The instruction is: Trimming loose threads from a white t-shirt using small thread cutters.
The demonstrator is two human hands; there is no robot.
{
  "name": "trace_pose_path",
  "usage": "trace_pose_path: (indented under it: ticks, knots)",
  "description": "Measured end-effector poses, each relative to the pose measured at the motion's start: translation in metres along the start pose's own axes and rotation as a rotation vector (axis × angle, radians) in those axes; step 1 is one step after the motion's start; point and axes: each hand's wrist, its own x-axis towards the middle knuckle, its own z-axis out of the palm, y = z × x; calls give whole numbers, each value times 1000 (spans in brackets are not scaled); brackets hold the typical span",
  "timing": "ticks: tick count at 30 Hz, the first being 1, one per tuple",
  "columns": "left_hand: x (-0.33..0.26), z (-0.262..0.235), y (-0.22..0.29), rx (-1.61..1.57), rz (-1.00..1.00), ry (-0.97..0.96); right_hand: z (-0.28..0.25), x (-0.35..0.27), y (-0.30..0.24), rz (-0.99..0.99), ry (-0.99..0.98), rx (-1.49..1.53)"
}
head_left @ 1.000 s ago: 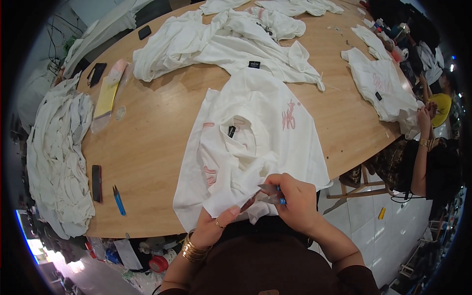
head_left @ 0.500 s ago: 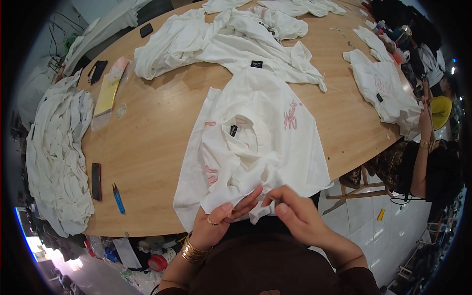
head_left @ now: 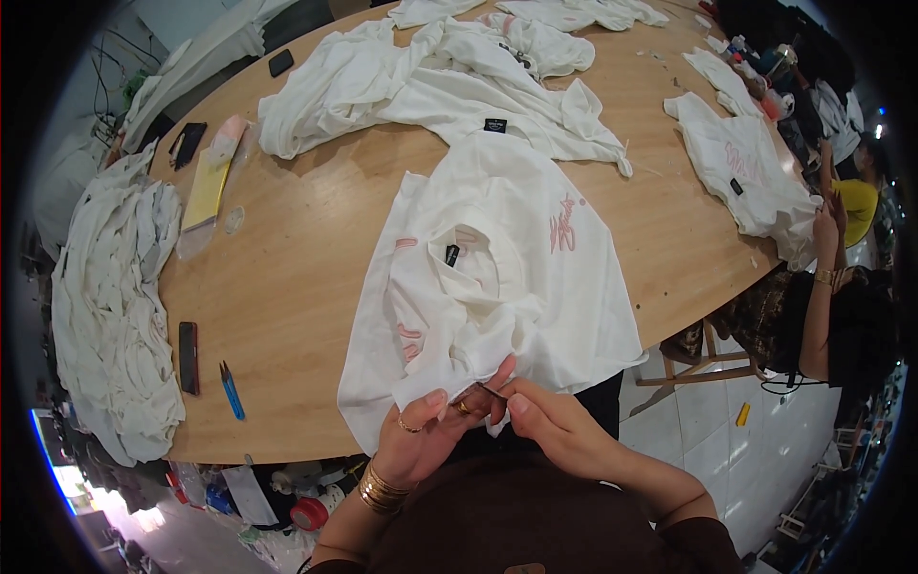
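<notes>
A white garment [head_left: 583, 297] with pink embroidery lies spread before me, its round neck opening and dark label facing up. At its near edge, my left hand [head_left: 421, 435], palm up with a ring and gold bangles, grips a fold of the cloth between thumb and fingers. My right hand [head_left: 555, 426] is closed around a small dark thin tool [head_left: 491, 390], whose tip reaches the left fingers at the cloth's edge. The tool's other end is hidden in the right fingers.
White garments [head_left: 335, 86] lie heaped at the far side, and a tall pile [head_left: 115, 306] stands at left. Blue thread snips [head_left: 231, 390] and a phone [head_left: 188, 358] rest on the wooden table [head_left: 277, 325]. At right, a co-worker's arm [head_left: 818, 306] reaches toward another white garment [head_left: 736, 172].
My right hand has come in toward the left fingers and closed, and the dark tool now shows between them. The garment has barely moved.
</notes>
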Motion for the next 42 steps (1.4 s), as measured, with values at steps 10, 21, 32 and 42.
trace_pose_path:
  ticks: [10,21,32,42]
  knots:
    - [0,3,0,20,-18,65,2,0,1,-22,29,2]
    - [1,10,-4,39,35,99,6,3,14,-68,71,255]
    - [1,9,-6,45,41,100,7,3,12,-4,116,294]
    - [-1,3,-10,-57,-1,68,1,4,15,-359,372,53]
